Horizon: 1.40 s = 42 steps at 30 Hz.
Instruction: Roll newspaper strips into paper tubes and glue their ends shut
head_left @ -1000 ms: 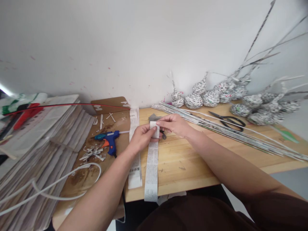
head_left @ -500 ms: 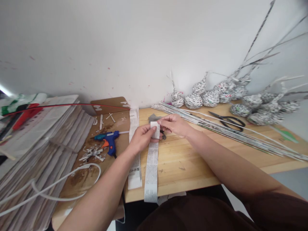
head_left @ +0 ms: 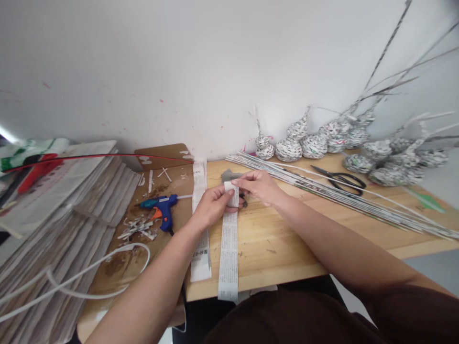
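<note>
**Two-handed pinch on a strip of newsprint, tools off to the sides**

So the strip [head_left: 228, 253] is in front of the body, top end up in the fingers, rest running down over the table [head_left: 283, 239] with its bottom end poking past the front edge. Left hand [head_left: 215, 203] is clamped on it, thumb on top and fingers tucked under, which I'd guess gives the floppy paper some backing. Right hand [head_left: 261, 186] is closed on the top right corner, looks like a fingertip pinch, probably for finer control of that edge. Hands are close together, just the paper's end between them.

Spare strips [head_left: 201, 273] lie stacked just left, presumably for easy grabbing. Glue gun [head_left: 165, 212] sits on the brown board [head_left: 182, 191] beside some scraps [head_left: 138, 228], maybe to spare the wood. Scissors [head_left: 346, 184] and a bundle of rods [head_left: 304, 184] are over on the right, leaving the middle for the hands. Woven gourds [head_left: 289, 149] sit along the wall.

Hard to make out: the right hand's curled fingers are mostly hidden, so I can't tell how they meet behind the paper. There's a dark bit [head_left: 245, 204] under that hand, no clue what. The newspaper pile [head_left: 89, 205] gets cut off at left.
</note>
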Motion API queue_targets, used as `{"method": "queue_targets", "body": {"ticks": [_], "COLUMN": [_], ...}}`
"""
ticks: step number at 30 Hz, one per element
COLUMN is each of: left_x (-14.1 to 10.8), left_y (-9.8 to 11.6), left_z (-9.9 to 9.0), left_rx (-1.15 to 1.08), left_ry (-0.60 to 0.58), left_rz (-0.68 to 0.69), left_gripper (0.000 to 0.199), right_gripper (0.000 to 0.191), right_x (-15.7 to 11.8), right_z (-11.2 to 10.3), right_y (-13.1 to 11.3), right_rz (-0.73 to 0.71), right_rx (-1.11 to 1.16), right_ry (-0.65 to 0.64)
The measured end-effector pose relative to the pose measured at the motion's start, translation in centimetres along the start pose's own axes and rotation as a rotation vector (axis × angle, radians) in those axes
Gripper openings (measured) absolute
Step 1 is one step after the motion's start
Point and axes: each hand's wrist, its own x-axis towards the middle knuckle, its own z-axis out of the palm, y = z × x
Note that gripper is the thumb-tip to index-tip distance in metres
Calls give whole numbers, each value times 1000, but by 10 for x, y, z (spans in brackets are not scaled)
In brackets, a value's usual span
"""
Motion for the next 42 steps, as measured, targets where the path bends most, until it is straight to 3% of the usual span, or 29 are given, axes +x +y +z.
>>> {"method": "queue_targets", "body": {"ticks": [3,8,11,19,27,32,42], "left_x": [0,-1,-1,-1,0,-1,-2], "left_y": [1,5,7,6,3,1,4], "left_z": [1,0,0,3,3,4,6], "left_rx": [-12,-88,-100,-36,-160,-103,24], "left_ry": [13,47,40,54,44,63,92], "left_rz": [-9,-37,-41,-43,-72,-62,1], "left_gripper": [36,34,33,34,31,36,39], "right_gripper": [38,37,31,32,27,24,30], "right_x": [1,4,5,4,4,3,3], "right_z": [-3,-18,-22,-14,-12,-12,-5], "right_y": [-1,0,2,2,1,-1,6], "right_rz": [21,75,67,22,11,37,7], "right_rx": [31,131,134,46,-8,25,-11], "right_ry": [-18,-306,-385,-302,-169,-209,-67]}}
